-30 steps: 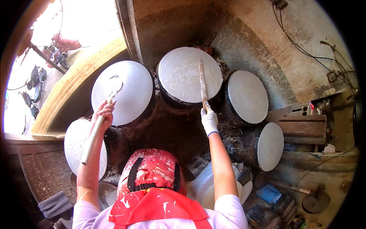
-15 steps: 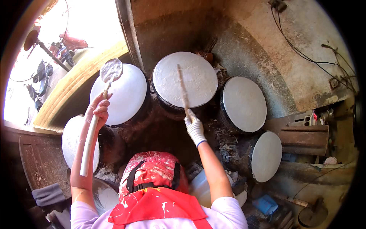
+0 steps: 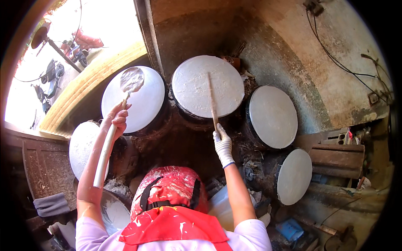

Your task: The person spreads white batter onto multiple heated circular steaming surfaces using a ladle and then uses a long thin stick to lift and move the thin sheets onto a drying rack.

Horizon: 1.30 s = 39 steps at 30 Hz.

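Observation:
My left hand, bare, is closed round the long pale handle of a ladle. Wet white paste coats the ladle's round bowl, which is over a round white surface at the back left. My right hand wears a white knit glove and grips a thin wooden stick. The stick reaches over the middle white disc; whether it touches the coating I cannot tell. Both white discs top dark, drum-like bodies.
More white-topped drums stand at the right, lower right and far left, forming an arc. A paste-smeared metal basin is at my left. Red paste-spattered cloth covers my front. Cables hang on the right wall.
The ladle and my left hand have moved a little to the right across the back-left disc. My right hand and the stick have shifted slightly right too. The whole view has turned a bit.

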Each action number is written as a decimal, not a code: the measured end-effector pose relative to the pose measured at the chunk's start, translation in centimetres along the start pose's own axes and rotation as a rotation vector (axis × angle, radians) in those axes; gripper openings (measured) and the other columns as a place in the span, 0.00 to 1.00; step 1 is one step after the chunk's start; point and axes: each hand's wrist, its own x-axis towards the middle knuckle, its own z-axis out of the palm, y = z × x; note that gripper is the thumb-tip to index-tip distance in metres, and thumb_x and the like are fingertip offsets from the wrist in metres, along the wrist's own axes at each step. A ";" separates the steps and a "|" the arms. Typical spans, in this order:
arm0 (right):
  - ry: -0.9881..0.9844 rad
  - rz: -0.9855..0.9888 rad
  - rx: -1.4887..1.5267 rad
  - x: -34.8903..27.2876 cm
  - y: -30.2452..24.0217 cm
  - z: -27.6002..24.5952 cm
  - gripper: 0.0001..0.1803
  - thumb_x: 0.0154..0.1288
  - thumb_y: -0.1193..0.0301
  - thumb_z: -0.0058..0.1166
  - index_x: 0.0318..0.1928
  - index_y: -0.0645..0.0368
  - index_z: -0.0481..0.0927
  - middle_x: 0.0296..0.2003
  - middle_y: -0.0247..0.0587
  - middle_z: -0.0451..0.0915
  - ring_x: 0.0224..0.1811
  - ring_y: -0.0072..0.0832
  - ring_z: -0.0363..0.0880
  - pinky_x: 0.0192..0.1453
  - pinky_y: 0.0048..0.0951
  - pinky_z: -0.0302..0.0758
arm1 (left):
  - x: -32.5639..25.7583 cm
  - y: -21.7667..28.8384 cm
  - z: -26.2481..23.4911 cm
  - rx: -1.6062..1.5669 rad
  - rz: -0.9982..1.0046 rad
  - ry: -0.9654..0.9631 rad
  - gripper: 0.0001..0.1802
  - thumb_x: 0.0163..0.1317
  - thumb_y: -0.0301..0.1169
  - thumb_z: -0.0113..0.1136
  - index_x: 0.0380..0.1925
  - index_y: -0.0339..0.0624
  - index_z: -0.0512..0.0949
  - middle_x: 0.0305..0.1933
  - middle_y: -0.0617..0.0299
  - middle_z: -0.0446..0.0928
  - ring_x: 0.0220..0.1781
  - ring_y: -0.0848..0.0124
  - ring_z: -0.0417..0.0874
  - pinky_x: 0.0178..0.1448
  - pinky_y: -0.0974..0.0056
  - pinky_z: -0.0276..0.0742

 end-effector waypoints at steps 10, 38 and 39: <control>-0.094 -0.229 -0.178 -8.7 -13.8 7.1 0.20 0.62 0.65 0.54 0.55 0.54 0.74 0.46 0.44 0.78 0.42 0.38 0.81 0.42 0.30 0.77 | 3.9 1.3 0.5 1.071 0.297 0.332 0.16 0.61 0.44 0.55 0.35 0.40 0.75 0.18 0.70 0.67 0.11 0.83 0.61 0.14 0.76 0.57; -0.084 0.007 -0.208 -10.6 -13.3 14.2 0.23 0.66 0.61 0.49 0.60 0.54 0.69 0.48 0.50 0.77 0.34 0.32 0.81 0.39 0.28 0.75 | 6.8 -2.2 -3.4 1.219 0.650 0.351 0.20 0.53 0.30 0.57 0.47 0.34 0.74 0.22 0.63 0.73 0.15 0.77 0.72 0.19 0.70 0.70; -0.090 -0.023 -0.037 -11.1 -12.7 14.4 0.23 0.66 0.64 0.50 0.59 0.59 0.69 0.53 0.47 0.75 0.44 0.24 0.78 0.47 0.24 0.73 | 7.1 -2.2 -3.7 1.180 0.652 0.348 0.20 0.53 0.30 0.57 0.47 0.33 0.73 0.22 0.63 0.73 0.15 0.77 0.72 0.19 0.71 0.70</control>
